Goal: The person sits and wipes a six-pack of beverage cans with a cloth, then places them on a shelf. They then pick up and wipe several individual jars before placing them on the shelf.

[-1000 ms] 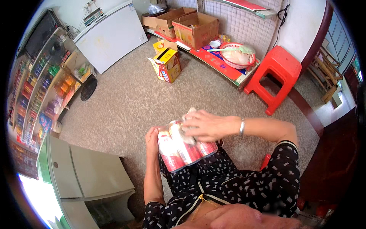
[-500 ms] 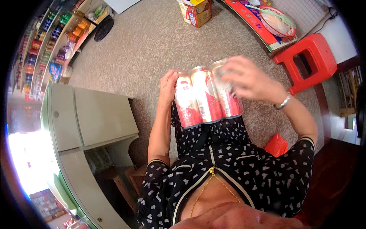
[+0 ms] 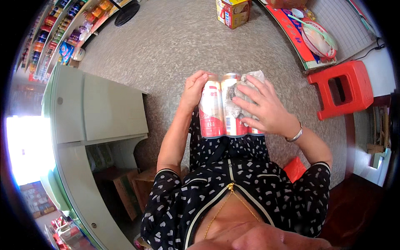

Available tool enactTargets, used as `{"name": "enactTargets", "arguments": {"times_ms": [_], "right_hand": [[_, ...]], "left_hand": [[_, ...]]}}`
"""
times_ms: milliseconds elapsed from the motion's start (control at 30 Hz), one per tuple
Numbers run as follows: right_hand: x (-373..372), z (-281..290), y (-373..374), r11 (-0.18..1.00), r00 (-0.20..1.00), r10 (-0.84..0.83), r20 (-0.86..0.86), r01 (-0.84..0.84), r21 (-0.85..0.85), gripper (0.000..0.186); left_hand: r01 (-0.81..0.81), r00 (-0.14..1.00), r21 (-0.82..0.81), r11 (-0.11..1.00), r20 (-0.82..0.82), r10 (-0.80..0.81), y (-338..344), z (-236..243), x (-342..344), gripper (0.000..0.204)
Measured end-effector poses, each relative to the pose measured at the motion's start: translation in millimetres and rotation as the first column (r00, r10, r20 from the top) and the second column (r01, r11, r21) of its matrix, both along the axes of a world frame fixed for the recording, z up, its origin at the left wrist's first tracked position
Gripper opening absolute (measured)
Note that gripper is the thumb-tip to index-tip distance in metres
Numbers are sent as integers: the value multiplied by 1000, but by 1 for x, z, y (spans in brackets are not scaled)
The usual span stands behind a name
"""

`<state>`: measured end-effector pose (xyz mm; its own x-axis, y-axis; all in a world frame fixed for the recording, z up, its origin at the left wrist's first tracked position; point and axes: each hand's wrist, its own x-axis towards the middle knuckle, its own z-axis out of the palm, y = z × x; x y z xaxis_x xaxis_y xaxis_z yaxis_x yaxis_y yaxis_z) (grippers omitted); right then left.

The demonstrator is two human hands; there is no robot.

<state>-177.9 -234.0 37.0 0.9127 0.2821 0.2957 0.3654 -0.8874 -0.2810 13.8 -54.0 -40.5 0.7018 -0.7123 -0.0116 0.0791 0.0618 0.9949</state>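
A pack of tall drink cans, white, gold and red, is held upright over my lap, three cans showing side by side. My left hand grips the pack at its upper left edge, fingers round the far side. Across the middle and right cans, my right hand presses a crumpled grey-white rag, its fingers spread over it. The rag and hand cover most of the right can. Whether film wraps the cans is hard to make out.
A pale cabinet with open lower shelves stands at the left. On the right are a red plastic stool and a table with a bowl. A yellow box sits on the floor ahead; a red bag lies near my right elbow.
My right hand with the rag has moved left and down from the right can's upper part onto the middle can. The pack has shifted slightly right in the view.
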Motion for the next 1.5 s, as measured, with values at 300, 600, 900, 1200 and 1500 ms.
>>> {"name": "enactTargets", "arguments": {"times_ms": [300, 600, 900, 1200, 1500], "right_hand": [[0, 6, 40, 917, 916, 393, -84, -397, -37, 53], [78, 5, 30, 915, 921, 388, -42, -391, -103, 48], [-2, 15, -20, 994, 999, 19, -31, -22, -107, 53], [-63, -4, -14, 955, 993, 119, -7, -112, 275, 50], [-48, 27, -36, 894, 900, -220, 377, 31, 448, 45]], "left_hand": [[60, 998, -70, 996, -34, -62, -2, -1, 1, 30], [18, 995, -105, 994, -98, -28, 1, -20, 13, 37], [26, 997, -11, 1000, 75, -25, -5, -16, 9, 38], [57, 998, -129, 990, -29, -62, -6, -17, 5, 31], [55, 997, -106, 993, -54, -61, 2, -15, 5, 33]]}}
